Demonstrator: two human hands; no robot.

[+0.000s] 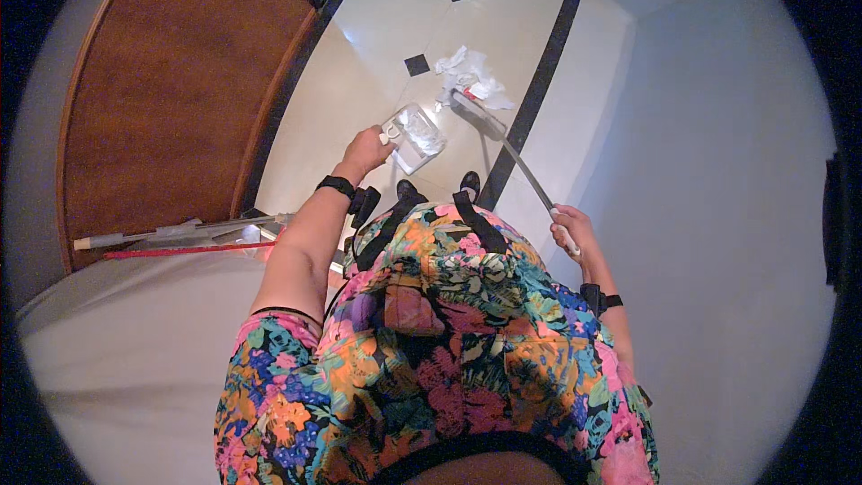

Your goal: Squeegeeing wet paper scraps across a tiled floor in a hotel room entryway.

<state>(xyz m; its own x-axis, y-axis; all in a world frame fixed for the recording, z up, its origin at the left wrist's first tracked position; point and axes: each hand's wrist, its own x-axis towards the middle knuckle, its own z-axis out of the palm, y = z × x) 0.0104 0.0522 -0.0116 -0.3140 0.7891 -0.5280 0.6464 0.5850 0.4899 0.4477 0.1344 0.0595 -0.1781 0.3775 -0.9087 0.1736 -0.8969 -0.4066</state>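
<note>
My left hand grips the handle of a pale dustpan, held out in front of my feet. Crumpled whitish material lies in its pan. With my right hand I hold the white grip of a long-handled broom. The grey broom head is at the near edge of a heap of crumpled white paper or tissue. A small red scrap shows beside the bristles. The heap lies beyond the dustpan, up and to its right.
Pale floor tiles have small black diamond insets and a dark border. A brown wooden door or panel stands at left. Long poles and a red stick lean by the left wall. A pale wall rises at right.
</note>
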